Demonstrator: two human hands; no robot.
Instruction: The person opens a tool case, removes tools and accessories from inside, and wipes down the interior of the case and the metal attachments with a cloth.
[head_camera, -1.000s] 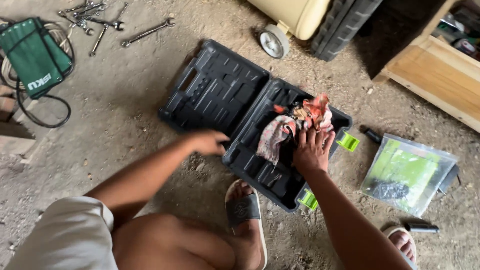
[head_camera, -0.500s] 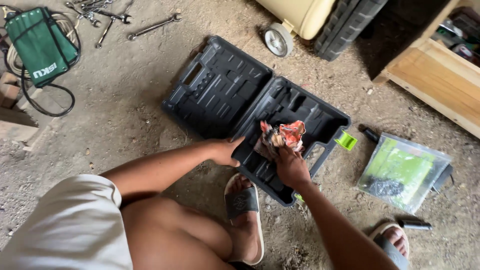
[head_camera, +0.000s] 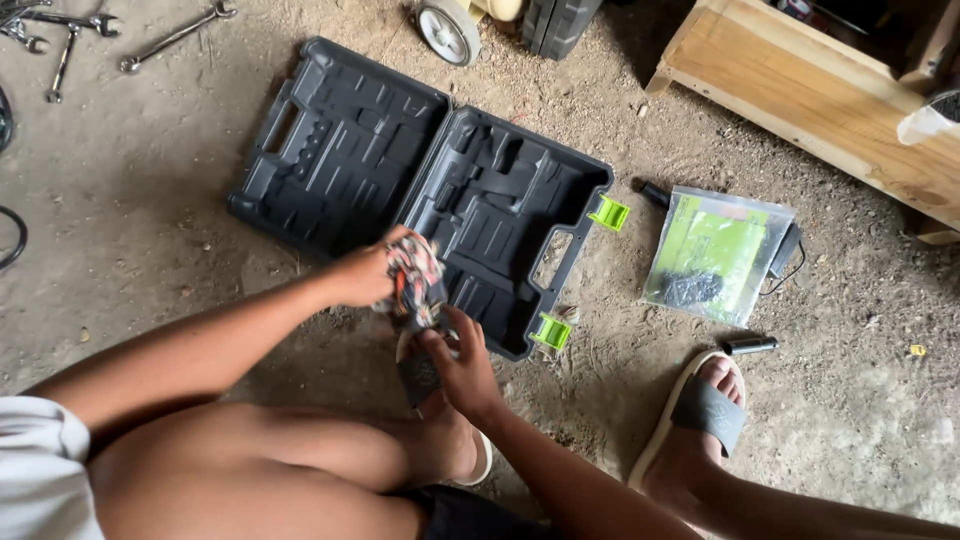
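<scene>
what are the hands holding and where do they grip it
A patterned red rag: the left hand bunches its upper part, the right hand pinches its lower end.

Bare arms and legs, white short sleeve (head_camera: 35, 450), dark shorts (head_camera: 470, 510), 2 cream sandals with grey straps (head_camera: 705, 415)

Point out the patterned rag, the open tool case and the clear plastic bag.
patterned rag (head_camera: 413, 280), head view, bunched middle between both hands
open tool case (head_camera: 340, 150), head view, moulded inside of left half
clear plastic bag (head_camera: 718, 255), head view, green sheet inside
</scene>
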